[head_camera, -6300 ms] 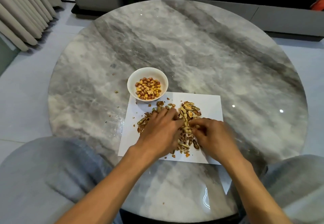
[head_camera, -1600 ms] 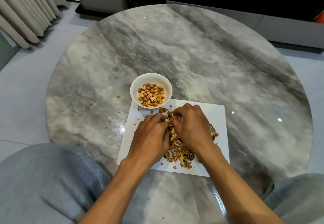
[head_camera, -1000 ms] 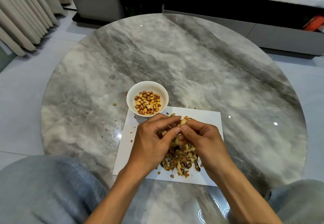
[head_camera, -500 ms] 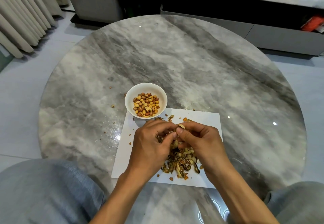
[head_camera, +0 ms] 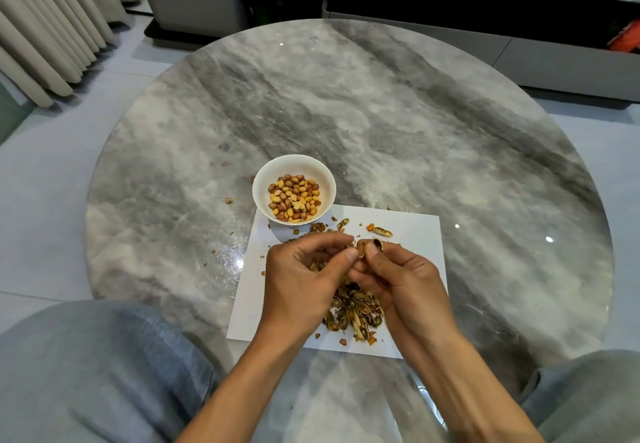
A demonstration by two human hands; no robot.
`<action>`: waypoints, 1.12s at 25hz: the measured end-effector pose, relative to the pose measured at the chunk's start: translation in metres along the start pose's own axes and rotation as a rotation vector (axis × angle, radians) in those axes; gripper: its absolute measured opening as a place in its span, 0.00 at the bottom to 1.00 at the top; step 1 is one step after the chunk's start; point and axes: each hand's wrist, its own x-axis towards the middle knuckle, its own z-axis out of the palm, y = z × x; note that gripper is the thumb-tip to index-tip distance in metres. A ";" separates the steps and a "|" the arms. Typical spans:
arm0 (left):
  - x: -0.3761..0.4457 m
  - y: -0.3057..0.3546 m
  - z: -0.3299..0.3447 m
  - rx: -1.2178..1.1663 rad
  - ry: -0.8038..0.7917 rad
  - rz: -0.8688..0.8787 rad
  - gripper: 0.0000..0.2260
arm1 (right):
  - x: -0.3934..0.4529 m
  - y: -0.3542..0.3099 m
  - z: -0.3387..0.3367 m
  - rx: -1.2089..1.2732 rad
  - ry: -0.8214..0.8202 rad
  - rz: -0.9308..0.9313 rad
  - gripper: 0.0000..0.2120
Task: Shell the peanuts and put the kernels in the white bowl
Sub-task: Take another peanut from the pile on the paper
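We've got both hands pinching one peanut (head_camera: 367,248) above the paper (head_camera: 412,231), left hand (head_camera: 304,281) and right hand (head_camera: 401,281) thumb to thumb. The bowl (head_camera: 265,179) lies ahead and leftward, so we reckon the left hand is nearer for dropping kernels.

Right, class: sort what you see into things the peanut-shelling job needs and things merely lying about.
Job:
- left hand and right hand, pinching a split brown peanut shell
- round white bowl of kernels

Lying about:
- heap of empty shells on white paper sheet
- round grey marble table
- pleated beige curtain
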 end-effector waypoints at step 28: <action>-0.011 -0.001 0.015 0.133 0.045 0.044 0.10 | 0.002 -0.023 -0.006 -0.381 -0.090 -0.076 0.08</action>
